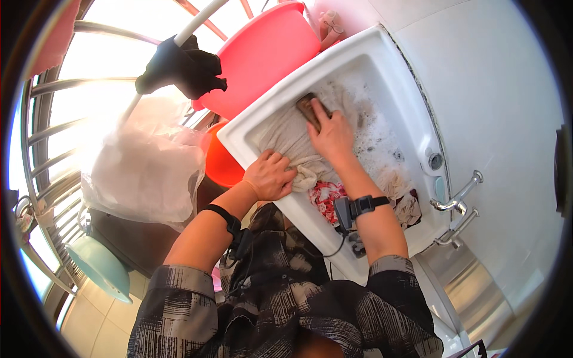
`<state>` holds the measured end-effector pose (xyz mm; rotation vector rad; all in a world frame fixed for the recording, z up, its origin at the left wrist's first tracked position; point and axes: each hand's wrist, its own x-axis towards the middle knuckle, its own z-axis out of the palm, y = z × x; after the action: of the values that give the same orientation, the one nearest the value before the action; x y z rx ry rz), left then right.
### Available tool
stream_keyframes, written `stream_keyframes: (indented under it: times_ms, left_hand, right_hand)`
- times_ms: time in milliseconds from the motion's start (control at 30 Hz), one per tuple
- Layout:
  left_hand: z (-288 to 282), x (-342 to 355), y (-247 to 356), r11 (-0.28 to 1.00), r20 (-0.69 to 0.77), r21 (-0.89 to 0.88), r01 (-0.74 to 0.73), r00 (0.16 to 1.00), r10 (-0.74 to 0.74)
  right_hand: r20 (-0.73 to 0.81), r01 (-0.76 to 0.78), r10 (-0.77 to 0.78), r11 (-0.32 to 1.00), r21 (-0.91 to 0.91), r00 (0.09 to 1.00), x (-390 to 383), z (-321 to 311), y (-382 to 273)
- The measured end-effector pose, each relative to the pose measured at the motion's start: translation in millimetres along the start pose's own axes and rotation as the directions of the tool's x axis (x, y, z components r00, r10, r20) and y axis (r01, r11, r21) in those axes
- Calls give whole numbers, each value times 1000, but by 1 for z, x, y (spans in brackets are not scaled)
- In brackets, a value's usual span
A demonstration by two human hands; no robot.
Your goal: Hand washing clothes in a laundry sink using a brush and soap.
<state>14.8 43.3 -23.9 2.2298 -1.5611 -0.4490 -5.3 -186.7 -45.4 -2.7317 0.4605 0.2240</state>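
A wet off-white cloth point(283, 132) is spread over the sloping left side of the white sink point(250, 122). On its upper part my right hand point(334, 136) grips a dark brown scrub brush point(308, 111), index finger stretched along its back. Bristles are hidden underneath. My left hand point(270, 175) is closed on a bunched end of the cloth at the sink's near left rim. Soapy water with suds point(382, 140) covers the basin to the right. Below my right wrist lie a red and white patterned cloth point(327, 200) and other wet laundry point(406, 203).
A large pink basin point(262, 56) and an orange one point(224, 156) stand left of the sink. Metal taps point(458, 206) jut out at the right. Black fabric point(182, 67) hangs on a pole, above a translucent plastic bag point(146, 164). A pale green basin point(98, 265) sits lower left.
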Motion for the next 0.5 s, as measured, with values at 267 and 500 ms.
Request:
stream_keyframes:
  times_ms: [267, 500]
  left_hand:
    - [-1, -12, -4, 1000, -48, -12, 26, 999, -26]
    - [1, -5, -3, 998, 47, -46, -31, 998, 33]
  right_hand:
    - [6, -54, 54, 989, 140, 999, -40, -10, -20]
    - [14, 67, -70, 987, 144, 997, -44, 16, -14]
